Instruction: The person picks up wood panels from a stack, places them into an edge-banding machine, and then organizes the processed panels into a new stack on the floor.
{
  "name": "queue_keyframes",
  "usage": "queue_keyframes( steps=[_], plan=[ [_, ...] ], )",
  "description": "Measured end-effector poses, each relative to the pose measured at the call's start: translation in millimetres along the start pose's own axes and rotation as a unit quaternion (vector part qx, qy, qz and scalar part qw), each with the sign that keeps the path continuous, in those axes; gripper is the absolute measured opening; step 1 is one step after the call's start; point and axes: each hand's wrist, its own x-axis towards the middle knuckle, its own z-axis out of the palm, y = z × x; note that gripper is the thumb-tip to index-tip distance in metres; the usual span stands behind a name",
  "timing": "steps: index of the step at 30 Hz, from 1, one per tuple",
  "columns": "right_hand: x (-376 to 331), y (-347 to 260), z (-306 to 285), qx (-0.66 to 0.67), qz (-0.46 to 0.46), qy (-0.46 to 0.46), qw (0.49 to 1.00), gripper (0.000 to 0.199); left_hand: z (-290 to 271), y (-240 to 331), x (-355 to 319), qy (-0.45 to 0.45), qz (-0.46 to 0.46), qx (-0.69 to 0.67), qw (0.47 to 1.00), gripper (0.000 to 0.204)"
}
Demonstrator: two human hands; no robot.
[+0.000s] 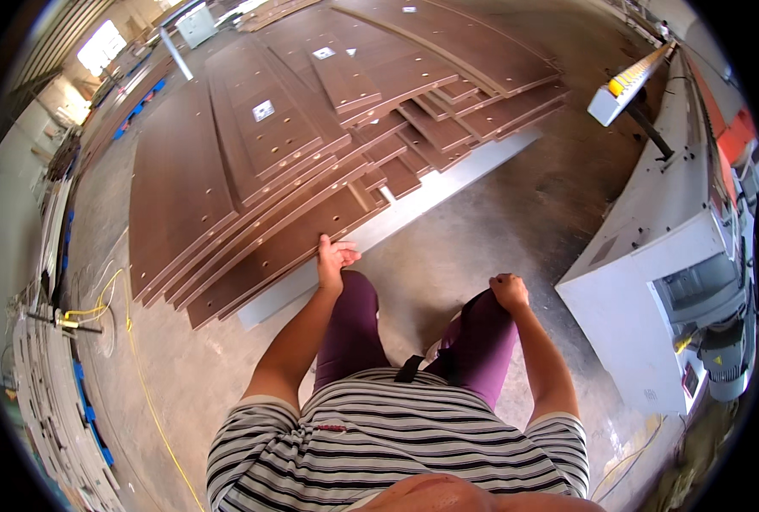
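My left hand (335, 260) is at the near edge of a stack of dark brown panels (268, 256), with its fingers stretched and apart. Its index fingertip meets or nearly meets the edge of a low panel; I cannot tell if it touches. Nothing is held in it. My right hand (510, 292) is curled closed over my right knee, and whatever its fingers may hold is hidden. Small round holes run along the panel edges, and white square labels (263, 110) lie on some upper panels.
A pale board (447, 175) lies under the stack. On the right stands a white machine (627, 299) with a grey motor (725, 358) and a raised arm (631, 85). A yellow cord (145, 384) crosses the concrete floor at left, near stacked long strips (51, 401).
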Motion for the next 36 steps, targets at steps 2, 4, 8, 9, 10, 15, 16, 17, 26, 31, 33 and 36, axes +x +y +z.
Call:
queue_keyframes(
  steps=[2, 4, 8, 9, 10, 15, 16, 17, 26, 31, 33, 36],
  plan=[
    [-1, -2, -1, -0.007, 0.008, -0.001, 1.0, 0.036, 0, 0, 3, -0.026, -0.025, -0.016, 0.999, 0.085],
    [-3, -6, -7, -0.075, -0.029, -0.038, 0.996, 0.038, -7, -7, 6, -0.021, -0.023, -0.026, 0.999, 0.087],
    [0, -9, -9, -0.044, 0.009, -0.046, 0.998, 0.042, -8, -12, 6, -0.011, 0.008, 0.004, 1.0, 0.086],
    [-1, -12, -10, -0.037, 0.016, -0.044, 0.998, 0.041, -12, -16, 8, -0.006, 0.02, 0.019, 1.0, 0.087],
    [0, -9, -7, -0.024, 0.018, -0.03, 0.999, 0.04, -10, -19, 9, 0.002, 0.026, 0.031, 0.999, 0.087],
    [-4, -7, -8, 0.009, 0.034, -0.026, 0.999, 0.039, -8, -23, 11, 0.011, 0.039, 0.048, 0.998, 0.087],
    [-5, -7, -7, 0.012, 0.038, -0.029, 0.999, 0.039, -8, -21, 8, 0.018, 0.038, 0.055, 0.998, 0.087],
    [-5, -7, -7, 0.015, 0.041, -0.033, 0.998, 0.039, -6, -20, 7, 0.025, 0.038, 0.062, 0.997, 0.087],
    [-5, -7, -5, 0.011, 0.034, -0.024, 0.999, 0.038, -1, -14, 5, 0.003, 0.051, 0.093, 0.994, 0.087],
    [-4, -9, -7, 0.013, 0.039, -0.039, 0.998, 0.039, -1, -15, 7, -0.002, 0.052, 0.131, 0.99, 0.085],
    [-3, -8, -6, 0.012, 0.039, -0.038, 0.998, 0.039, 1, -17, 8, 0.001, 0.054, 0.14, 0.989, 0.084],
    [-2, -4, -2, 0.01, 0.033, -0.018, 0.999, 0.038, 5, -13, 7, -0.003, 0.058, 0.161, 0.985, 0.083]
  ],
)
